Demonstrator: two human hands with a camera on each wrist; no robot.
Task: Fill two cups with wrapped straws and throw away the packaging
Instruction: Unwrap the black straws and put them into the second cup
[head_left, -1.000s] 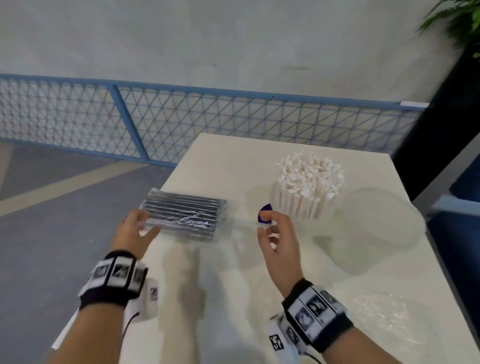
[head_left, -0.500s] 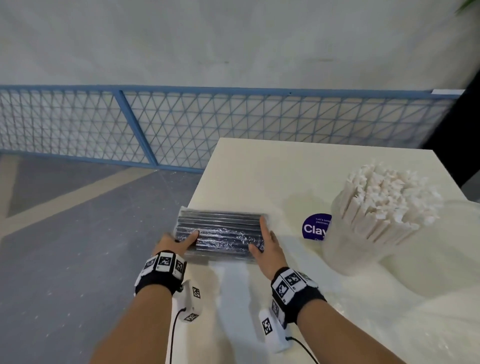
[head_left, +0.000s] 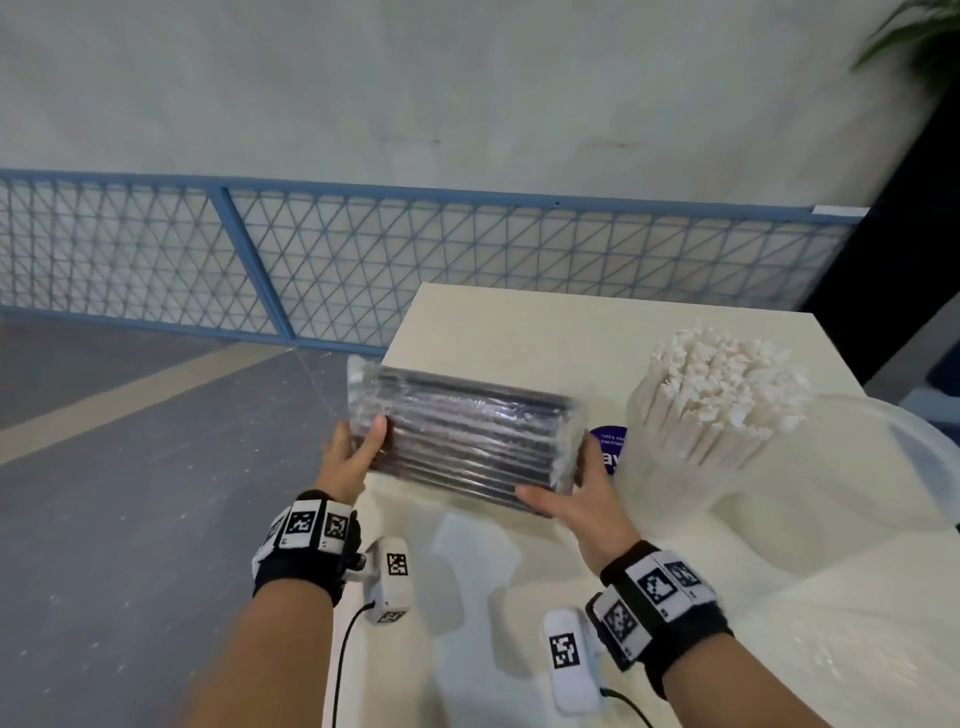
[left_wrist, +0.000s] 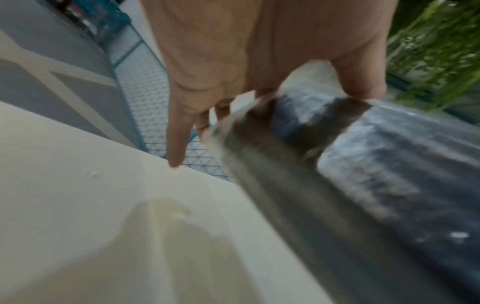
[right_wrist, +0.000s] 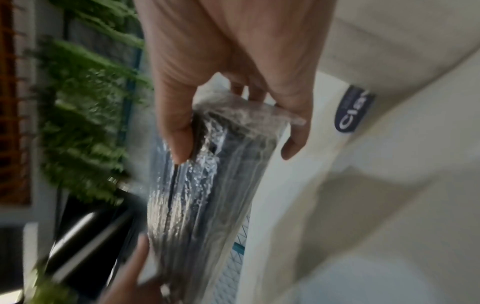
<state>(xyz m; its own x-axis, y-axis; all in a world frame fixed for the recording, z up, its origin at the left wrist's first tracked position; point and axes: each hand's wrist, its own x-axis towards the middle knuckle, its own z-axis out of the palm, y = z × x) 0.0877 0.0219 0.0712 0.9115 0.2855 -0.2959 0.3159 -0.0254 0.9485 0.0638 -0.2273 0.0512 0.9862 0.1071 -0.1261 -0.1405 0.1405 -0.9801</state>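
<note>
Cream table (head_left: 519, 332) by blue mesh fence (head_left: 363, 270), both hands gripping straw pack (head_left: 462, 441) ends

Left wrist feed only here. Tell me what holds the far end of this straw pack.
Observer: The right hand grips that end of the straw pack, thumb on one face, fingers on the other.
Operator: Name what stands beyond that hand.
Observer: A cup packed with white wrapped straws, upright on the table.
Operator: Report anything between pack and cup.
Observer: A purple sticker lies flat on the table there.
</note>
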